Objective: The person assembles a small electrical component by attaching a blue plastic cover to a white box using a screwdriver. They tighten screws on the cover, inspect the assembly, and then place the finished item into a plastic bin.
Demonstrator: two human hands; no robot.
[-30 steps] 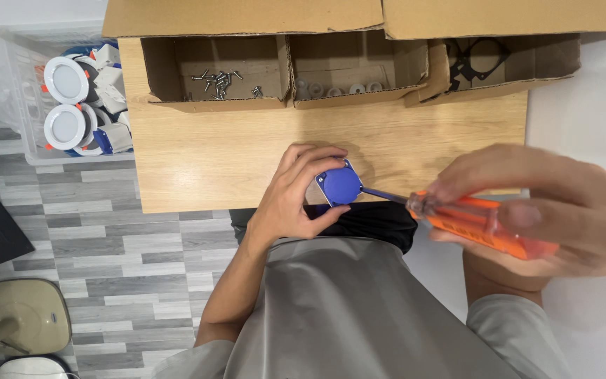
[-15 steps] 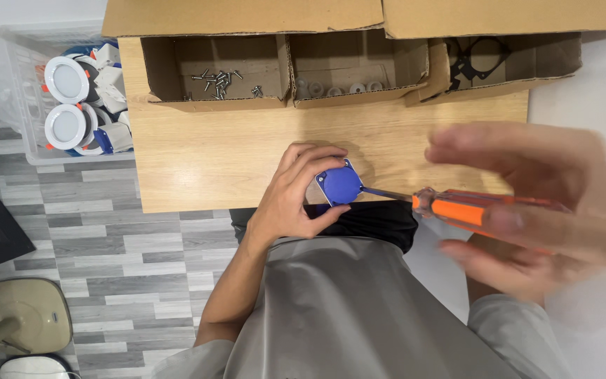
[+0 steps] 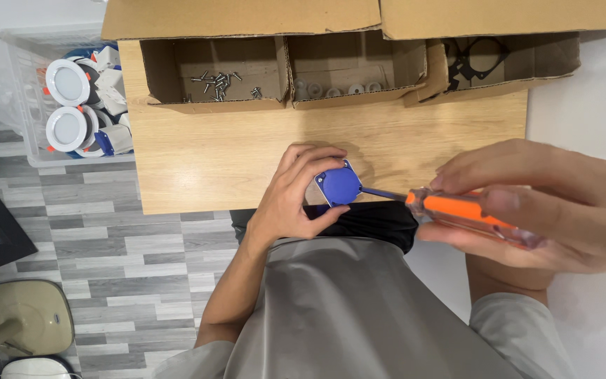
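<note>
My left hand [image 3: 291, 195] grips a small blue square part with a round face [image 3: 339, 185], held just over the near edge of the wooden table [image 3: 211, 161]. My right hand [image 3: 548, 207] is closed around an orange-handled screwdriver [image 3: 468, 214]. Its metal shaft runs left and its tip meets the right side of the blue part. The right hand is close to the camera and blurred.
Three open cardboard boxes line the table's far edge: one with loose screws [image 3: 220, 81], one with small white rings [image 3: 345, 88], one with black flat pieces [image 3: 475, 60]. A clear plastic bin [image 3: 18, 133] of round white lamps stands on the floor to the left.
My right hand has turned on the screwdriver handle: the fingers spread apart half a second ago and have closed over it again. The left hand and blue part stay in place.
</note>
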